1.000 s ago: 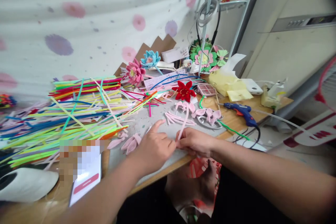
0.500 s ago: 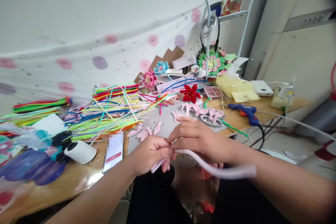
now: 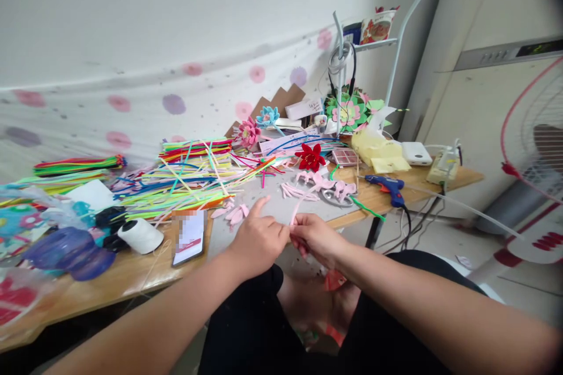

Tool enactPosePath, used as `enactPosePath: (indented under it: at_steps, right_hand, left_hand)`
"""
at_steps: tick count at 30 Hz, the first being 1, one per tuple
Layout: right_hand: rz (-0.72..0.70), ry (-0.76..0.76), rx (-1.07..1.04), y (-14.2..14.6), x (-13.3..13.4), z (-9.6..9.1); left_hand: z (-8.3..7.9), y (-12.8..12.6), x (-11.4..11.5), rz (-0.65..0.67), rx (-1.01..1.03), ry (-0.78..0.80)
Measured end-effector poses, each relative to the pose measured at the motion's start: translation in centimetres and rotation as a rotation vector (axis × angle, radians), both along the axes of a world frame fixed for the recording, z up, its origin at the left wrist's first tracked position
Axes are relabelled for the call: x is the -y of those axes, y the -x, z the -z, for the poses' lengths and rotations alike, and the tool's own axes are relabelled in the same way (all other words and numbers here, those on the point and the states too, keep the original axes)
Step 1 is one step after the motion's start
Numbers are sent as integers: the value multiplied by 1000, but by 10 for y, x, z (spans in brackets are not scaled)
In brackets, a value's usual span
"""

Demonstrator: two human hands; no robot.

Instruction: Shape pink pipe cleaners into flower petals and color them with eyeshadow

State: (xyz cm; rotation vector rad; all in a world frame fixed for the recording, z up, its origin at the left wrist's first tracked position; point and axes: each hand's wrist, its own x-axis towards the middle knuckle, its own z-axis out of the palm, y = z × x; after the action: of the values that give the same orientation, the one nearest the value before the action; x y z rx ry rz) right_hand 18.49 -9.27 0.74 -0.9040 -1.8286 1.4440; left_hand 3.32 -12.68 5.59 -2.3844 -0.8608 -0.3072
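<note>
A pale pink pipe cleaner point(image 3: 301, 204) rises from between my hands and leans away over the grey mat. My right hand point(image 3: 315, 238) pinches it near its lower end. Close against those fingertips, my left hand point(image 3: 260, 241) has its index finger stretched out and the other fingers curled in at the same spot. What lies inside the left fingers is mostly hidden. Folded pink petal shapes point(image 3: 237, 214) lie beyond my left hand. Short pink pieces point(image 3: 299, 192) and more pink petal shapes point(image 3: 344, 190) lie beyond my right, by grey-handled scissors point(image 3: 341, 201).
Bundles of coloured pipe cleaners point(image 3: 185, 179) cover the table's left. A phone point(image 3: 190, 240) and a white thread spool point(image 3: 141, 237) lie nearer. A red flower point(image 3: 310, 157) stands behind the mat. At right are a blue glue gun point(image 3: 387, 184), its cord, and a fan point(image 3: 536, 129).
The pink pipe cleaner has swung from trailing rightward under my right wrist to pointing up and away. My right hand has turned to pinch it; my left index finger has straightened. The view has shifted slightly.
</note>
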Motion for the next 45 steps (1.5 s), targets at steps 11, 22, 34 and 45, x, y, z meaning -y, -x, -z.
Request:
enactPosePath:
  at_steps: [11,22,34,45]
  right_hand:
    - [-202,-1149,113,-38,-13,-32]
    - [-327,-1046,355,-16,-30,-23]
    - [-28,42,25,11,-74,-5]
    - [-309,-1047,142,-4,-91,-29]
  left_hand:
    - [8,29,8,-188,825,1298]
    - [10,28,-22,-167,633,1183]
    - [11,33,-75,-71,273,392]
    - [11,44,-84,-65,948,1527]
